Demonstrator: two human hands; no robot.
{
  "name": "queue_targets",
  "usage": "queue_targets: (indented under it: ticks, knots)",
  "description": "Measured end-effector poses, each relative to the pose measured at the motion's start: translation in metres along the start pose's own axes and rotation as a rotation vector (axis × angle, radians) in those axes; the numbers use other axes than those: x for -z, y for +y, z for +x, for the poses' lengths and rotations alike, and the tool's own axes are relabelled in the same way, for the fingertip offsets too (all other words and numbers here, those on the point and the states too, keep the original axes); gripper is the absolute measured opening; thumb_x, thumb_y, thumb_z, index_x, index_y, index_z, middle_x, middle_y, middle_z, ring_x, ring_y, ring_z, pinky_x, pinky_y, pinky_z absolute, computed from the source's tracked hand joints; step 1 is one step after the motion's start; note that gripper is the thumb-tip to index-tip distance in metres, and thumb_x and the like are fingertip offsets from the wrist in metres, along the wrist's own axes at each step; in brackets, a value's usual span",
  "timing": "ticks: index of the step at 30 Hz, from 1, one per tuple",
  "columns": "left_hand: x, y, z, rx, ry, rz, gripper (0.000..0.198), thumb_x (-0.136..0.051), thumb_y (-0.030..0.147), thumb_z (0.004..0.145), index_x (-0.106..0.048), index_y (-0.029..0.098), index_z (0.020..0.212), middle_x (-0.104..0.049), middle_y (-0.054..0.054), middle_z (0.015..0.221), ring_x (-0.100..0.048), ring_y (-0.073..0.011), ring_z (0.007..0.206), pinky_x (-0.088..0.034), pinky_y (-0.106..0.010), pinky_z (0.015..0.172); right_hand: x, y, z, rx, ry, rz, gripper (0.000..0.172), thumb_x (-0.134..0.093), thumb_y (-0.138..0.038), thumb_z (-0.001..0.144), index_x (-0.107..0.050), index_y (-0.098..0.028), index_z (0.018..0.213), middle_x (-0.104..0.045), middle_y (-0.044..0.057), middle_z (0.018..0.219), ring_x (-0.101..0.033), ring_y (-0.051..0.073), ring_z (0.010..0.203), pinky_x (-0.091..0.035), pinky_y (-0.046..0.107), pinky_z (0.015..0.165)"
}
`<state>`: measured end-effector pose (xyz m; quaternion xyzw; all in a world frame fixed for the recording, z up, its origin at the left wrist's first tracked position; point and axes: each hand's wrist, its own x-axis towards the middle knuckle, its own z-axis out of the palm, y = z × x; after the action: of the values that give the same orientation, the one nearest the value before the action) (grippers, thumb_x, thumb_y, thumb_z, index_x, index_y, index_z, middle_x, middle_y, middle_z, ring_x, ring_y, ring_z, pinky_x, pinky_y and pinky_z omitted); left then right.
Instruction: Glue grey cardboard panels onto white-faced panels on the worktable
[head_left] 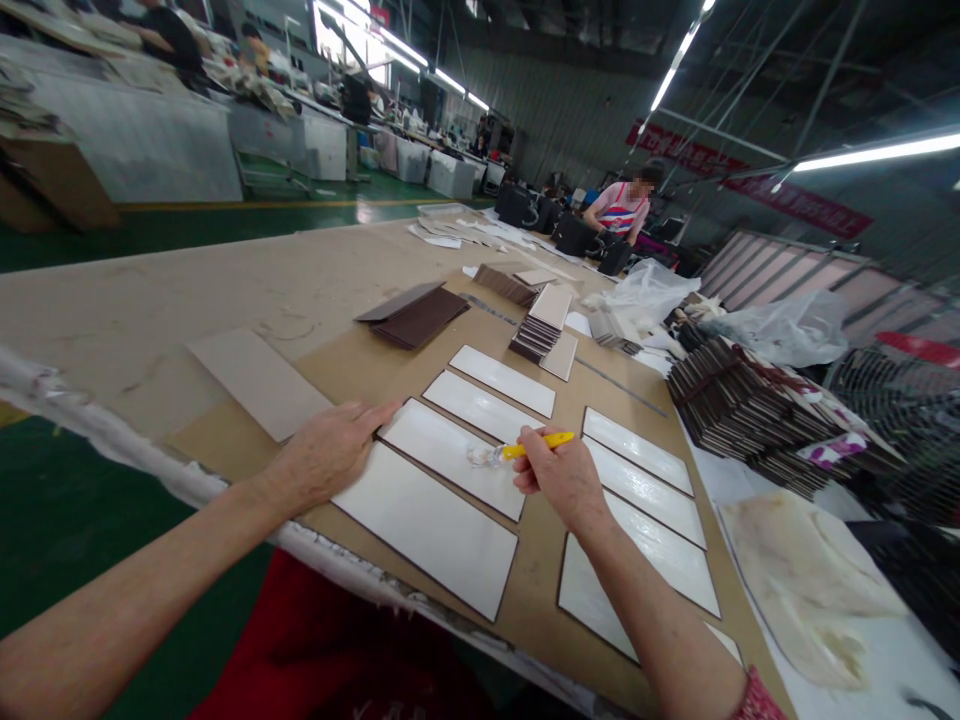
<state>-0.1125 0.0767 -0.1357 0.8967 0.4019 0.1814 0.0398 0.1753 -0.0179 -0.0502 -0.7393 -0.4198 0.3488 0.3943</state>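
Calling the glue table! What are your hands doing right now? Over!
Left hand flat, pinning the white panel. Right hand grips yellow brush, bristles on that panel. Other white panels lie alongside, none in the way.

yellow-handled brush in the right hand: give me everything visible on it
The brush is a slim tool with a bright yellow, plastic-looking handle and a pale, wet-looking tuft of bristles at its left end. It lies nearly level, tilted slightly down towards the bristles. The right hand grips the handle about its middle, the yellow end sticking out past the fingers. The bristles rest on a glossy white rectangular panel, whose far left edge the left hand presses flat.
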Motion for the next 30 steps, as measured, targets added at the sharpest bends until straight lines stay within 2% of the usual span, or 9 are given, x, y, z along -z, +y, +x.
queue_targets:
  ticks: [11, 16, 19, 23, 27, 30]
  knots:
    - [-0.002, -0.001, -0.001, -0.019, 0.033, -0.035, 0.055, -0.037, 0.012, 0.089, -0.049, 0.011, 0.142, -0.067, -0.015, 0.122, -0.062, -0.031, 0.11, -0.049, -0.047, 0.1, 0.049, 0.027, -0.025, -0.05, 0.099, -0.037, 0.027, -0.056, -0.039, 0.089, -0.066, -0.017, 0.075, -0.067, 0.001, 0.06, -0.062, 0.015, 0.045, -0.052, 0.023, 0.043]
    - [-0.001, -0.002, -0.003, 0.01, 0.083, -0.09, 0.055, -0.036, 0.012, 0.09, -0.047, 0.015, 0.144, -0.068, -0.011, 0.123, -0.063, -0.0287, 0.11, -0.05, -0.046, 0.099, 0.053, 0.015, -0.026, 0.055, 0.097, 0.105, 0.028, -0.065, -0.043, 0.084, -0.066, -0.016, 0.079, -0.066, 0.0, 0.058, -0.057, 0.011, 0.042, -0.047, 0.019, 0.041]
    - [0.0, -0.003, -0.004, 0.056, 0.128, -0.157, 0.052, -0.036, 0.013, 0.091, -0.049, 0.013, 0.141, -0.071, -0.01, 0.117, -0.064, -0.0258, 0.107, -0.051, -0.043, 0.099, 0.032, -0.008, -0.023, 0.092, 0.072, 0.288, 0.03, -0.068, -0.044, 0.081, -0.068, -0.015, 0.089, -0.068, 0.0, 0.061, -0.058, 0.011, 0.044, -0.051, 0.019, 0.043]
    - [0.002, -0.003, -0.004, 0.072, 0.097, -0.185, 0.051, -0.036, 0.013, 0.091, -0.053, 0.014, 0.139, -0.073, -0.009, 0.112, -0.065, -0.0244, 0.103, -0.051, -0.041, 0.097, -0.019, -0.034, -0.015, 0.081, -0.07, 0.403, 0.025, -0.064, -0.038, 0.082, -0.068, -0.014, 0.09, -0.068, 0.001, 0.062, -0.06, 0.012, 0.045, -0.055, 0.022, 0.046]
    - [0.002, -0.004, -0.005, 0.089, 0.1, -0.204, 0.053, -0.037, 0.013, 0.089, -0.052, 0.016, 0.14, -0.074, -0.006, 0.108, -0.065, -0.024, 0.101, -0.051, -0.041, 0.096, -0.065, -0.037, -0.004, 0.112, -0.173, 0.384, 0.024, -0.057, -0.038, 0.089, -0.066, -0.015, 0.088, -0.067, 0.0, 0.062, -0.064, 0.014, 0.048, -0.057, 0.023, 0.046]
    - [0.003, -0.005, -0.005, 0.112, 0.115, -0.242, 0.056, -0.039, 0.013, 0.087, -0.049, 0.016, 0.142, -0.075, -0.005, 0.104, -0.067, -0.0232, 0.098, -0.052, -0.039, 0.095, -0.084, -0.032, 0.002, 0.129, -0.191, 0.35, 0.027, -0.056, -0.039, 0.091, -0.066, -0.015, 0.088, -0.068, 0.001, 0.065, -0.065, 0.015, 0.051, -0.058, 0.024, 0.048]
